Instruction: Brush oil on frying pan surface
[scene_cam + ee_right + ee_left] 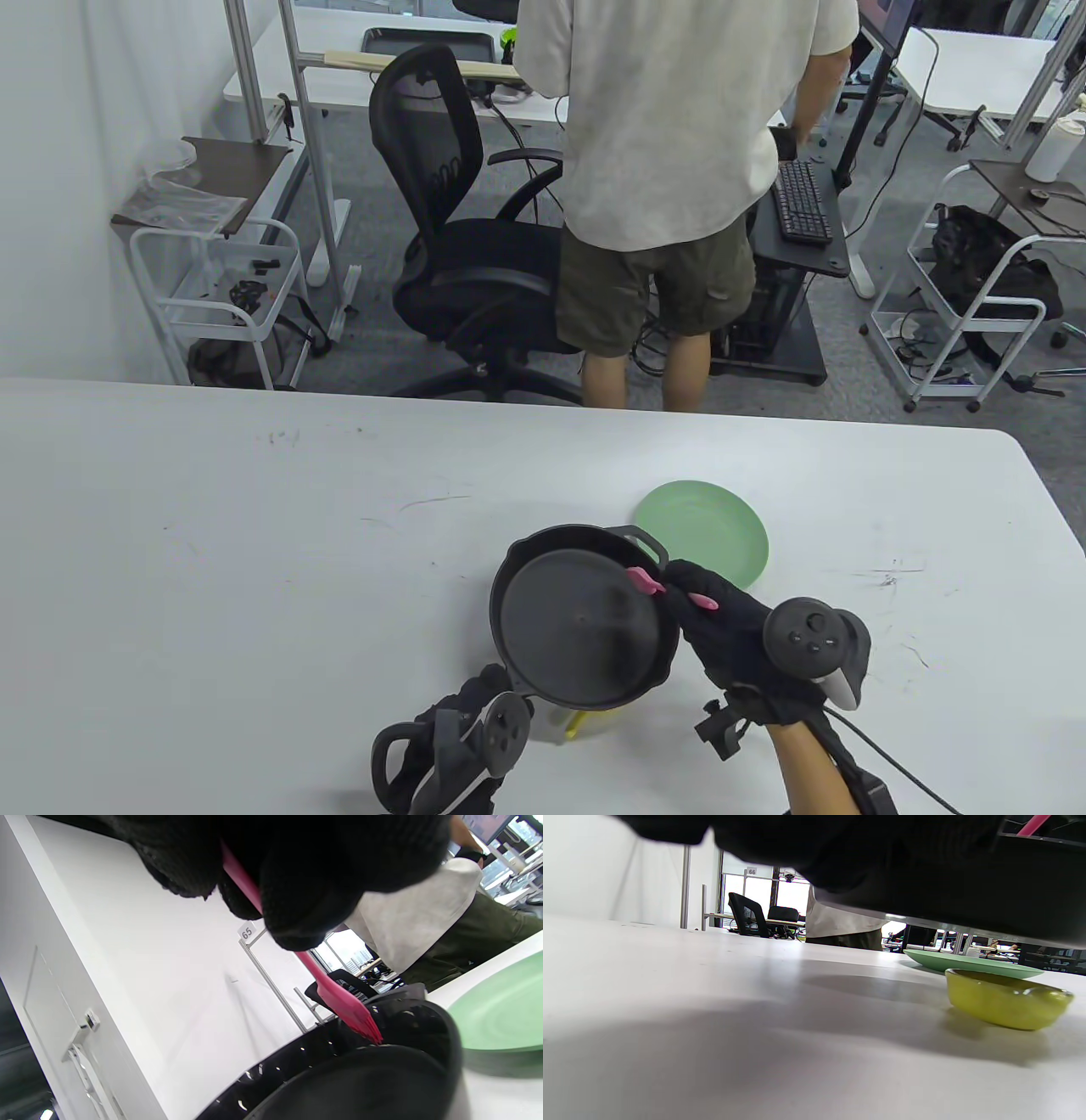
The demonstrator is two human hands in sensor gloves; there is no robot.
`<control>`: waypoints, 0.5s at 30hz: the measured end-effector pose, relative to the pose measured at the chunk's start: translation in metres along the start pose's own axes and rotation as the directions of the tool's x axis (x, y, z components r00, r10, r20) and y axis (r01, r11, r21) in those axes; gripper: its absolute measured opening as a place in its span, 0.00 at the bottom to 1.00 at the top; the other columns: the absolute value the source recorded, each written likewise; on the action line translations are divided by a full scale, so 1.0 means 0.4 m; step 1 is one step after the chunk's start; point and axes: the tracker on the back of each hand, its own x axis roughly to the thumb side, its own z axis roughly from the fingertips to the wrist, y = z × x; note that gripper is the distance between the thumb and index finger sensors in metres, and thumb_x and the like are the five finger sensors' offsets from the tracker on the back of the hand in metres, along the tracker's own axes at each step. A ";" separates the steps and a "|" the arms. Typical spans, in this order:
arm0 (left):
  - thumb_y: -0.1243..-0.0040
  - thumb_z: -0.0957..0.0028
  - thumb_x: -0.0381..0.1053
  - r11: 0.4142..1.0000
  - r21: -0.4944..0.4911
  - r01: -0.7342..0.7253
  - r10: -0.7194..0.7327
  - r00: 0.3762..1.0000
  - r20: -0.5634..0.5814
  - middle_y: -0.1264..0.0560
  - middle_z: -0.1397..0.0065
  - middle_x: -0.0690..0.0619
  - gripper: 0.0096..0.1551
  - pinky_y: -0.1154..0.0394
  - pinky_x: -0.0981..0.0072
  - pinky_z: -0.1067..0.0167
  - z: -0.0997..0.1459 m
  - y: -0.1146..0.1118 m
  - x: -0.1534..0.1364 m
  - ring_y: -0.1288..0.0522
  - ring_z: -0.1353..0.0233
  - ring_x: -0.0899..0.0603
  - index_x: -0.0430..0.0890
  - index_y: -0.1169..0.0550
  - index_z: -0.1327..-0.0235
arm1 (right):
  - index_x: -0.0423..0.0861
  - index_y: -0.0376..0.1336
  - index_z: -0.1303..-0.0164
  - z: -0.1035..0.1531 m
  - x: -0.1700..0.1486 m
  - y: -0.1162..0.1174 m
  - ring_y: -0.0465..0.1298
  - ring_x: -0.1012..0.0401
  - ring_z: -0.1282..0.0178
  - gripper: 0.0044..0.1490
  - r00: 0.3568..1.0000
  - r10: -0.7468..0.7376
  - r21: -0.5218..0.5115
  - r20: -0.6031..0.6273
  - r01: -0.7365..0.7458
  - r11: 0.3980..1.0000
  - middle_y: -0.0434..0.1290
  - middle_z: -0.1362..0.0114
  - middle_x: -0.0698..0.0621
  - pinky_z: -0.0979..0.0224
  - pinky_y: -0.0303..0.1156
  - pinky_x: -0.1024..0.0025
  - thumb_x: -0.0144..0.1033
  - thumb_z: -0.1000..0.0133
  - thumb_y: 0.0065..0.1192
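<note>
A black frying pan (581,628) is held above the white table; its underside fills the top of the left wrist view (946,895). My left hand (475,713) grips its handle at the near side, the fingers mostly hidden by the tracker. My right hand (721,620) pinches a pink silicone brush (649,581). The bristles (365,1024) touch the pan's inner far-right wall (322,1052). A small yellow oil bowl (1005,997) stands on the table under the pan; only its edge (577,724) shows in the table view.
A green plate (704,531) lies on the table just beyond and right of the pan, also in the wrist views (971,963) (500,1014). A person stands behind the table's far edge, with an office chair beside them.
</note>
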 end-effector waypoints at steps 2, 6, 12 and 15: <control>0.43 0.47 0.66 1.000 0.003 -0.002 0.002 1.000 0.015 0.16 0.60 0.57 0.37 0.18 0.62 0.69 0.000 -0.001 0.002 0.18 0.71 0.54 0.44 0.24 0.33 | 0.46 0.65 0.27 -0.001 -0.003 0.010 0.81 0.57 0.57 0.29 1.000 0.026 0.004 -0.002 -0.026 1.000 0.78 0.35 0.36 0.57 0.80 0.66 0.48 0.35 0.61; 0.44 0.47 0.67 1.000 0.027 0.001 -0.002 0.999 0.035 0.16 0.60 0.58 0.37 0.18 0.62 0.69 0.002 -0.002 0.007 0.18 0.71 0.54 0.44 0.24 0.33 | 0.46 0.65 0.27 -0.002 0.002 0.041 0.82 0.57 0.57 0.29 0.988 0.152 0.029 0.018 -0.153 0.988 0.78 0.35 0.36 0.57 0.80 0.66 0.48 0.35 0.61; 0.43 0.47 0.67 0.999 0.029 0.021 -0.022 0.998 0.051 0.16 0.60 0.58 0.37 0.18 0.62 0.69 0.003 -0.004 0.015 0.18 0.71 0.54 0.44 0.24 0.34 | 0.45 0.66 0.29 0.002 0.044 0.102 0.82 0.58 0.58 0.29 0.997 0.029 0.113 0.066 -0.037 0.993 0.79 0.38 0.36 0.58 0.80 0.67 0.49 0.35 0.60; 0.43 0.48 0.66 0.999 0.025 0.023 -0.024 0.998 0.052 0.16 0.60 0.58 0.37 0.18 0.62 0.69 0.003 -0.004 0.017 0.18 0.71 0.54 0.44 0.24 0.34 | 0.45 0.67 0.30 0.006 0.068 0.121 0.82 0.59 0.59 0.29 0.996 -0.027 0.161 0.090 0.012 0.987 0.79 0.39 0.36 0.59 0.80 0.68 0.49 0.35 0.60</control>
